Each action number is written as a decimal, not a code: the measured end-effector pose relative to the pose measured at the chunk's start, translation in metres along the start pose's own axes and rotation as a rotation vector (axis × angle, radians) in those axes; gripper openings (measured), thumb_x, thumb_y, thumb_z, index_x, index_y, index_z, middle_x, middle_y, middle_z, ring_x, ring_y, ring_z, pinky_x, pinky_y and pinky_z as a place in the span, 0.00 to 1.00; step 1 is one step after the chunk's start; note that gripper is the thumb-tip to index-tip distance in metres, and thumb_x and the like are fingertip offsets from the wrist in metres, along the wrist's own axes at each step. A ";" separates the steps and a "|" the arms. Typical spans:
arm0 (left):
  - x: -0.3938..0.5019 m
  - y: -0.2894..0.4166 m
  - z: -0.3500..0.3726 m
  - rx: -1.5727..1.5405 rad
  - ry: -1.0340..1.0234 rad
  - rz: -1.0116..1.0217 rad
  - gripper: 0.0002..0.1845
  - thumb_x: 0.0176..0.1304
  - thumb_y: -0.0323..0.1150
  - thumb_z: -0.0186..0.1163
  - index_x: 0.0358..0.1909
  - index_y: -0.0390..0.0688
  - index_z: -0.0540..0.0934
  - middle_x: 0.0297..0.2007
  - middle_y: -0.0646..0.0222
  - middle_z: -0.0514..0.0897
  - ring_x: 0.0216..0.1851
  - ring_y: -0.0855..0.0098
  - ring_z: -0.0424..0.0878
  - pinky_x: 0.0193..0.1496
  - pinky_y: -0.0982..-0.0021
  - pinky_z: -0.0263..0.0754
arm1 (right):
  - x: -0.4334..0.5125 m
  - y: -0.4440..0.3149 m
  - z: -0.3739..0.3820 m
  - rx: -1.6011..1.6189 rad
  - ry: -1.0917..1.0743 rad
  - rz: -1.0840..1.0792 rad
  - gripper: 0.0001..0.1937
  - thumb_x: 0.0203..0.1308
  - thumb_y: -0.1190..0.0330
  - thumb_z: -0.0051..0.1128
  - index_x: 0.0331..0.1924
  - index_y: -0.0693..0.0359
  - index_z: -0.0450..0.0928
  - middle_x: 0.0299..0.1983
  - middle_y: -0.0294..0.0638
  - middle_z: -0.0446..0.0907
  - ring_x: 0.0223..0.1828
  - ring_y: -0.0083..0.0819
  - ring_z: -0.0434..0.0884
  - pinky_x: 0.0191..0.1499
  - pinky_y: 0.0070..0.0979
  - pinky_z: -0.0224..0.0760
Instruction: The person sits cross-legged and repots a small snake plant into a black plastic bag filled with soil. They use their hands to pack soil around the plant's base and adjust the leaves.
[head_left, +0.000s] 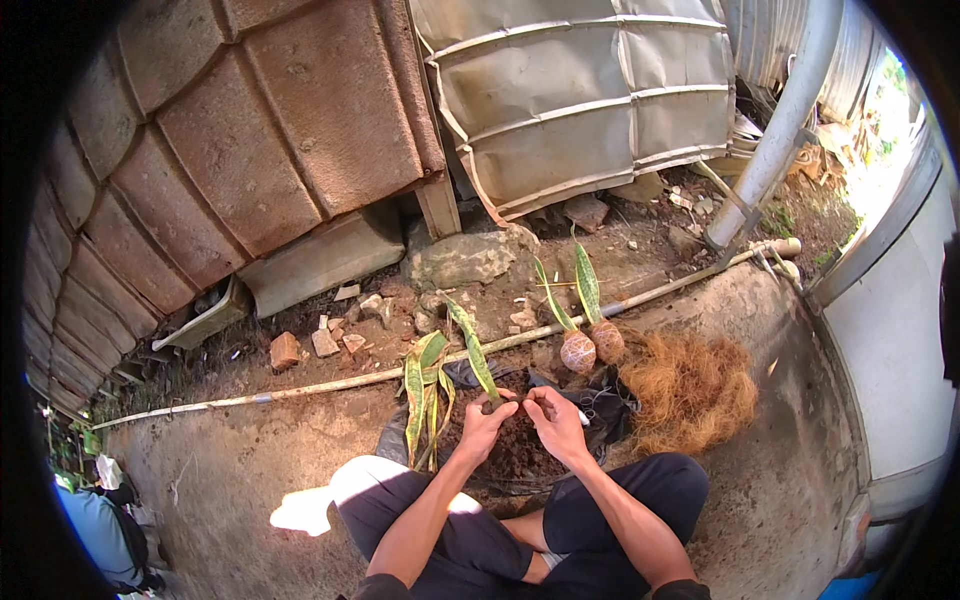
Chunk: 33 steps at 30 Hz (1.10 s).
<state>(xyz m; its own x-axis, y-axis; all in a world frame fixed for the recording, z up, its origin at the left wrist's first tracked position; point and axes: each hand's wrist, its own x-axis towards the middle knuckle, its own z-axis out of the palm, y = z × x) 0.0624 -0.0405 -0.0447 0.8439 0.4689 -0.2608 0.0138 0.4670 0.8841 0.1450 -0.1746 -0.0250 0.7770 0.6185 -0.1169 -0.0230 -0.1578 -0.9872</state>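
Note:
My left hand (484, 429) grips the base of an upright snake plant leaf (471, 341), green with yellow edges. Close beside it, my right hand (556, 426) has its thumb and fingertips bent together near the leaf's base; whether anything small is between them cannot be made out. Below both hands, dark soil (517, 454) lies on a black plastic sheet (619, 412). More snake plant leaves (424, 382), some drooping and yellowed, rest left of my left hand. A small white object (583, 418), with thread near it, is partly hidden behind my right hand.
Beyond the soil, two thread-wrapped balls, one pale (578, 351) and one brown (607, 341), each carry snake plant leaves. Loose coconut fibre (694, 390) is heaped at right. A long pipe (322, 388) crosses the ground before broken bricks (284, 351) and metal sheeting (540, 120).

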 end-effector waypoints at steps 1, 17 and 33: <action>0.000 0.001 0.000 -0.038 0.006 -0.042 0.11 0.60 0.29 0.67 0.43 0.39 0.79 0.38 0.72 0.82 0.39 0.78 0.80 0.45 0.72 0.77 | 0.001 0.002 -0.001 0.009 -0.010 0.000 0.06 0.71 0.70 0.54 0.41 0.64 0.74 0.27 0.27 0.73 0.27 0.13 0.67 0.29 0.16 0.60; 0.005 0.009 -0.007 -0.470 0.010 -0.203 0.09 0.63 0.28 0.59 0.44 0.48 0.73 0.40 0.68 0.80 0.37 0.71 0.80 0.62 0.55 0.76 | 0.009 -0.006 -0.022 0.256 0.022 -0.025 0.05 0.70 0.72 0.54 0.46 0.62 0.75 0.35 0.35 0.81 0.33 0.19 0.79 0.35 0.18 0.72; 0.002 0.019 -0.007 -0.778 -0.007 -0.233 0.07 0.62 0.25 0.59 0.39 0.47 0.74 0.36 0.66 0.79 0.33 0.70 0.77 0.70 0.58 0.70 | 0.007 -0.017 -0.125 1.349 1.011 0.148 0.12 0.66 0.58 0.62 0.50 0.46 0.78 0.28 0.22 0.77 0.23 0.11 0.73 0.26 0.12 0.72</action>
<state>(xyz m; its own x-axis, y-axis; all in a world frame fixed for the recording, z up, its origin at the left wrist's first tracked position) 0.0606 -0.0259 -0.0312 0.8686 0.2915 -0.4008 -0.1846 0.9408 0.2843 0.2297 -0.2634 0.0044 0.7693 -0.1284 -0.6259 -0.1935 0.8868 -0.4198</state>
